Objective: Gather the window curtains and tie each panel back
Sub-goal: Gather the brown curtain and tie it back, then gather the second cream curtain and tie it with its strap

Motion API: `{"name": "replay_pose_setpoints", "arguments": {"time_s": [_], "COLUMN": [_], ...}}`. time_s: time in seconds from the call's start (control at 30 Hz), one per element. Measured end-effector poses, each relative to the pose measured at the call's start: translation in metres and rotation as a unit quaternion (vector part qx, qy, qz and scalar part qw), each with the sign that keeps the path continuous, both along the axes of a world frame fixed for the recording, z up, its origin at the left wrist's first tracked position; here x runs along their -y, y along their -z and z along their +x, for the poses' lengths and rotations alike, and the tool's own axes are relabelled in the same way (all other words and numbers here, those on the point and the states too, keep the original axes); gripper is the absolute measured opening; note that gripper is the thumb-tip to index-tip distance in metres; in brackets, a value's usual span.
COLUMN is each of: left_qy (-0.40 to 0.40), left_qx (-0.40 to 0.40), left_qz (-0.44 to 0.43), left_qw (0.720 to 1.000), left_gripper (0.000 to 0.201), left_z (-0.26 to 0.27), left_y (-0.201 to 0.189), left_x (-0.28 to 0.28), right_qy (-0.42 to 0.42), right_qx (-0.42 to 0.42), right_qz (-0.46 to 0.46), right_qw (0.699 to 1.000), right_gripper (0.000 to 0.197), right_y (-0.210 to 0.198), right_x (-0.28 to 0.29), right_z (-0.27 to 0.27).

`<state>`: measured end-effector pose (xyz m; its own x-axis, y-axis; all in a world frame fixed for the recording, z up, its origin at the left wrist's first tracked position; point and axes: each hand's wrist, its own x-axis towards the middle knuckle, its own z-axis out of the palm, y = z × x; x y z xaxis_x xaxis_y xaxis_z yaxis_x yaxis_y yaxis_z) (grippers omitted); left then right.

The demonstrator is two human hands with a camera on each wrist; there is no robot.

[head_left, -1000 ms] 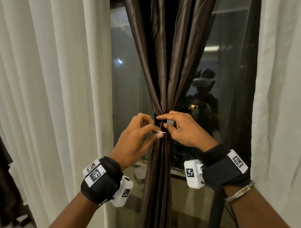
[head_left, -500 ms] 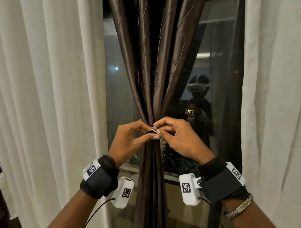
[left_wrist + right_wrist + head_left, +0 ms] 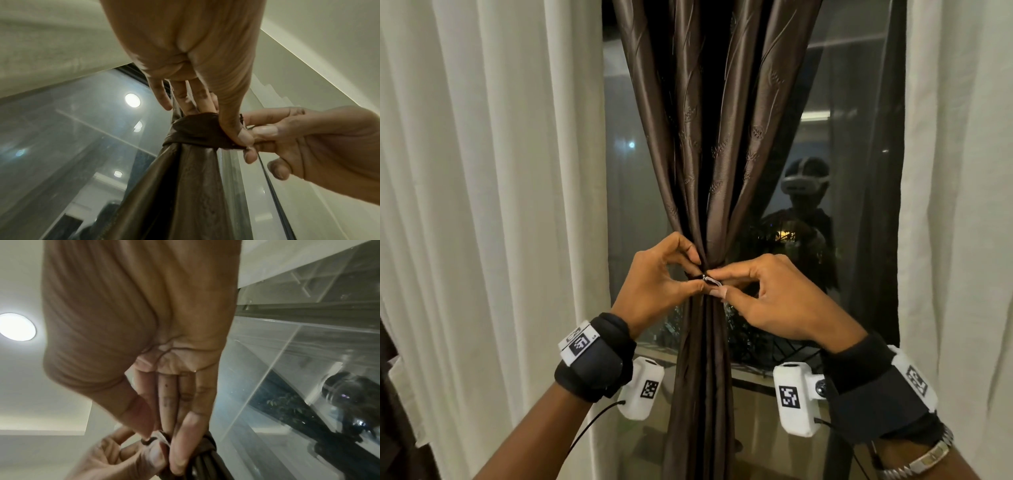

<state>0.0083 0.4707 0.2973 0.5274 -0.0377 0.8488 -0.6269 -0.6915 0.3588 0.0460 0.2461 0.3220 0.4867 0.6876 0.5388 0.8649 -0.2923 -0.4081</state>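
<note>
White curtains (image 3: 493, 205) flank the dark window (image 3: 859, 137) behind a brown curtain (image 3: 709, 120).

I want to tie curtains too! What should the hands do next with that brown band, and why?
Probably join the two band ends and fasten them. The tieback band already circles the bunched brown curtain, and the left hand and right hand pinch its ends together.

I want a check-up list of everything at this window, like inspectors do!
Surface: nothing seen; the job hangs at a window pane.
Job's things: brown curtain bunched at the middle, tie-back band wrapped round it.
Clutter: nothing seen.
Hands: left hand and right hand both pinch the band's ends at the front.
Cables: thin black cable below the left wrist camera.
Surroundings: white curtains on both sides; the glass reflects the person.
</note>
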Motion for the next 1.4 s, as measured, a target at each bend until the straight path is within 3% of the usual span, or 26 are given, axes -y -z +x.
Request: {"name": "replay_pose_setpoints", "arguments": {"time_s": [0.1,0.2,0.27,0.33,0.4,0.47,0.57,0.67,0.77,0.83,0.97,1.13,1.23,1.33,1.4], "left_qy": [-0.015,0.023,-0.005,-0.046,-0.080,-0.138,-0.190,-0.107,-0.060,-0.059,-0.121,-0.208,-0.274,-0.331,-0.335], "left_qx": [0.023,0.012,0.017,0.024,0.045,0.081,0.112,0.080,0.069,0.075,0.088,0.119,0.109,0.124,0.095], "left_qz": [-0.005,-0.115,-0.204,-0.266,-0.271,-0.233,-0.269,-0.269,-0.255,-0.272,-0.308,-0.341,-0.354,-0.336,-0.324], "left_qw": [1.000,0.993,0.979,0.963,0.958,0.959,0.938,0.954,0.963,0.957,0.940,0.909,0.888,0.873,0.880], "left_gripper": [0.056,0.077,0.070,0.057,0.041,0.019,0.021,0.016,0.010,0.010,0.009,0.007,0.007,0.040,0.069], "left_z": [0.000,-0.002,0.004,0.016,0.029,0.036,0.035,0.026,0.015,0.008,-0.014,-0.051,-0.062,-0.061,-0.056], "left_y": [0.004,-0.002,-0.012,-0.025,-0.036,-0.042,-0.037,-0.024,-0.009,0.005,0.048,0.097,0.122,0.144,0.165], "left_x": [-0.004,-0.003,0.002,0.001,-0.005,-0.015,-0.029,-0.022,-0.009,-0.009,-0.033,-0.091,-0.142,-0.183,-0.207], "right_qy": [-0.014,0.084,0.107,0.060,0.021,0.036,0.107,0.106,0.112,0.092,0.036,-0.001,0.041,0.103,0.119], "right_qx": [-0.087,-0.087,-0.097,-0.126,-0.129,-0.101,-0.044,-0.052,0.017,0.074,0.134,0.058,-0.046,-0.129,-0.185], "right_qz": [0.068,0.267,0.339,0.354,0.373,0.413,0.482,0.484,0.498,0.514,0.455,0.365,0.376,0.425,0.358], "right_qw": [0.994,0.956,0.930,0.925,0.919,0.904,0.869,0.867,0.860,0.849,0.880,0.929,0.925,0.890,0.907], "right_gripper": [0.026,0.047,0.048,0.047,0.035,0.026,0.029,0.027,0.020,0.016,0.020,0.023,0.012,0.071,0.100], "right_y": [-0.009,-0.014,-0.017,-0.020,-0.021,-0.020,-0.011,-0.004,0.001,0.008,0.048,0.115,0.156,0.171,0.184], "right_x": [0.000,-0.013,-0.026,-0.040,-0.046,-0.039,-0.025,-0.023,-0.031,-0.038,-0.065,-0.138,-0.193,-0.242,-0.281], "right_z": [-0.002,0.015,0.026,0.036,0.041,0.044,0.048,0.040,0.023,0.007,-0.029,-0.050,-0.051,-0.050,-0.035]}}
